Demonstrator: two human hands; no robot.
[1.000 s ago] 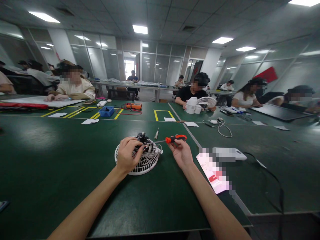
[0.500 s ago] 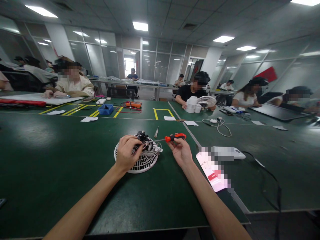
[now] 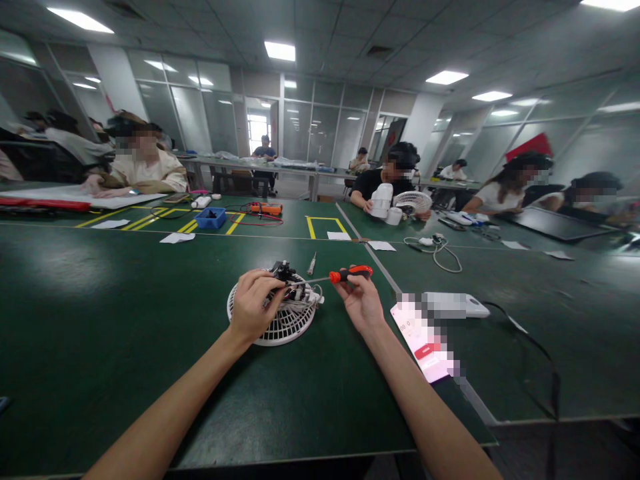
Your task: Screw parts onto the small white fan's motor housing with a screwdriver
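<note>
A round white fan grille (image 3: 285, 331) lies on the green table, with a motor and wiring (image 3: 303, 295) and a black part (image 3: 283, 269) on top of it. My left hand (image 3: 253, 305) rests over its left side, thumb and forefinger pinched together at the screwdriver's tip; whatever is between them is too small to make out. In my right hand (image 3: 365, 307) is a red and black screwdriver (image 3: 352, 274), its shaft pointing left, nearly level, across the motor. Just behind the grille lies a small slim object with a pale pointed end (image 3: 312, 264).
Right of my forearm lie a lit phone (image 3: 423, 343) and a white device (image 3: 457, 305) with a black cable. A blue bin (image 3: 211, 218), an orange meter (image 3: 266, 209) and a white cord (image 3: 447, 257) lie farther back. Across the table a person handles white fan parts (image 3: 383, 200).
My hands and the screwdriver hold nearly the same pose over the fan. Across the table, the person's white parts have shifted and tilted. The view has moved very slightly.
</note>
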